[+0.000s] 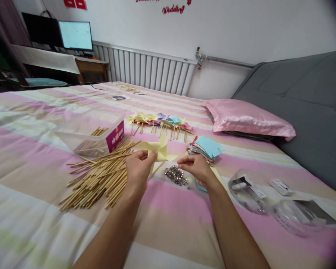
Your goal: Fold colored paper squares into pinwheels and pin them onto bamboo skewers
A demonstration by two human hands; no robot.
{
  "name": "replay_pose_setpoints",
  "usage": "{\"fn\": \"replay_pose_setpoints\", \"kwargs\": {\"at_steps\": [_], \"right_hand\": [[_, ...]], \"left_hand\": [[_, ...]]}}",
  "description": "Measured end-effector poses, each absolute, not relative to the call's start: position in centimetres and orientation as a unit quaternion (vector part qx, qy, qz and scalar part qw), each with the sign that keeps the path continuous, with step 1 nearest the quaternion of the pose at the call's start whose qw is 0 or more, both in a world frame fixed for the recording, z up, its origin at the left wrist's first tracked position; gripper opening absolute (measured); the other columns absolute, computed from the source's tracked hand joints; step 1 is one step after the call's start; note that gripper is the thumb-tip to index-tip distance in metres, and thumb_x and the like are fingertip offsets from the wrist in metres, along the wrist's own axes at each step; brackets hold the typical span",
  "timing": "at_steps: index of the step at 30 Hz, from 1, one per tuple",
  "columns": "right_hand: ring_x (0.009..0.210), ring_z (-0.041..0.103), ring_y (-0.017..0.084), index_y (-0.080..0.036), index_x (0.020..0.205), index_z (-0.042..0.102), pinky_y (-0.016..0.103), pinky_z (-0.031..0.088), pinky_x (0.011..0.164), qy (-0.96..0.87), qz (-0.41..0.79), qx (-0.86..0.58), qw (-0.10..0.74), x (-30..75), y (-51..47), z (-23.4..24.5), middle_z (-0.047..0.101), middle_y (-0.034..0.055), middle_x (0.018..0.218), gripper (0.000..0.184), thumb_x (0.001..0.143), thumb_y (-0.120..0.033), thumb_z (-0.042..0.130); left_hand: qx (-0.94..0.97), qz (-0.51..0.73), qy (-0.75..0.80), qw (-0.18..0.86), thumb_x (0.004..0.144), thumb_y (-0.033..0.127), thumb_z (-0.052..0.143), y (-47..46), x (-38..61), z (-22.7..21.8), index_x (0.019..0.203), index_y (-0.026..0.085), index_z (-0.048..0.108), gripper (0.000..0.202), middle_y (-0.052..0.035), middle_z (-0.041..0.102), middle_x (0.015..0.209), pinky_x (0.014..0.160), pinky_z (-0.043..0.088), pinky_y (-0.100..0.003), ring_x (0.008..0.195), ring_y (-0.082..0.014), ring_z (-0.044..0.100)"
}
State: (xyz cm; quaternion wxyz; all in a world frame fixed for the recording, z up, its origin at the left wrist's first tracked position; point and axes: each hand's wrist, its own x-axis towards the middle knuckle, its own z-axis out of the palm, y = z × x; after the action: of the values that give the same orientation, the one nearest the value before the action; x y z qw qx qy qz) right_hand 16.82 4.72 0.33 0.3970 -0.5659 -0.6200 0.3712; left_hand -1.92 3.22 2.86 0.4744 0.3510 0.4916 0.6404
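One creased, pastel-striped cloth bedspread (170, 220). On it, loose heap of thin, straight wooden sticks (103, 177). Left hand (138, 166) beside them, thumb and fingers closed, pinching a pale-yellow paper pinwheel (161, 149), blades curled, reaching toward right hand (196, 167). Right fingertips bunched near thumb by piled shiny metal pieces (176, 175); can't tell if gripping any.

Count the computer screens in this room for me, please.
2. A dark screen stands at the picture's upper left, over the desk; a lit screen is directly to its right. I see no others, though something outside the view could be missed.
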Motion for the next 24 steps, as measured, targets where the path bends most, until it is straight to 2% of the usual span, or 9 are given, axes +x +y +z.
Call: {"fn": "replay_pose_setpoints", "kwargs": {"at_steps": [3,10,13,17,19,24], "right_hand": [[0.069,0.066,0.017,-0.013,0.075,0.071,0.032,0.052,0.071,-0.566,0.415,-0.546,0.458,17.0,4.4,1.0,0.072,0.0069,0.074,0.024,0.058,-0.029,0.075],[0.066,0.064,0.013,-0.013,0.080,0.069,0.028,0.051,0.067,-0.528,0.479,-0.498,0.494,17.1,4.0,2.2,0.069,0.0036,0.070,0.032,0.059,-0.035,0.078],[0.066,0.064,0.014,-0.014,0.083,0.068,0.028,0.052,0.066,-0.525,0.463,-0.483,0.526,17.1,3.6,3.0,0.069,0.0035,0.071,0.034,0.059,-0.036,0.078],[0.064,0.063,0.013,-0.015,0.080,0.066,0.023,0.049,0.057,-0.538,0.407,-0.461,0.576,16.3,1.9,5.3,0.067,0.0023,0.068,0.025,0.064,-0.033,0.076],[0.057,0.061,0.011,-0.017,0.077,0.066,0.020,0.044,0.049,-0.566,0.403,-0.439,0.570,15.5,0.8,6.3,0.065,0.0003,0.063,0.019,0.067,-0.031,0.074],[0.041,0.049,0.007,-0.018,0.075,0.067,0.020,0.038,0.040,-0.634,0.398,-0.425,0.509,13.4,-0.8,7.0,0.062,-0.0018,0.059,0.014,0.073,-0.031,0.069]], "left_hand": [[0.353,0.638,0.497,0.471,0.053,0.029,0.074,3.3,-1.9,2.8,0.062,0.011,0.068,0.021,0.0013,0.061,0.051,0.050,0.038,-0.021,0.050,-0.0124,0.055],[0.354,0.634,0.499,0.473,0.054,0.029,0.074,3.2,-1.8,3.0,0.063,0.012,0.069,0.019,-0.0002,0.065,0.056,0.050,0.038,-0.021,0.050,-0.0113,0.055],[0.352,0.634,0.501,0.473,0.054,0.028,0.074,3.1,-1.8,3.0,0.063,0.012,0.069,0.020,-0.0006,0.065,0.055,0.050,0.039,-0.021,0.050,-0.0121,0.056],[0.360,0.632,0.489,0.480,0.055,0.030,0.074,2.8,-1.4,3.1,0.065,0.011,0.070,0.022,-0.0014,0.066,0.056,0.049,0.040,-0.021,0.050,-0.0126,0.057],[0.374,0.624,0.480,0.490,0.057,0.029,0.073,2.5,-1.1,3.3,0.065,0.011,0.069,0.020,-0.0016,0.066,0.056,0.047,0.038,-0.021,0.049,-0.0119,0.056],[0.402,0.614,0.466,0.494,0.059,0.025,0.071,1.6,-0.3,3.8,0.057,0.012,0.066,0.014,0.0006,0.061,0.050,0.045,0.034,-0.020,0.043,-0.0091,0.051]]}}
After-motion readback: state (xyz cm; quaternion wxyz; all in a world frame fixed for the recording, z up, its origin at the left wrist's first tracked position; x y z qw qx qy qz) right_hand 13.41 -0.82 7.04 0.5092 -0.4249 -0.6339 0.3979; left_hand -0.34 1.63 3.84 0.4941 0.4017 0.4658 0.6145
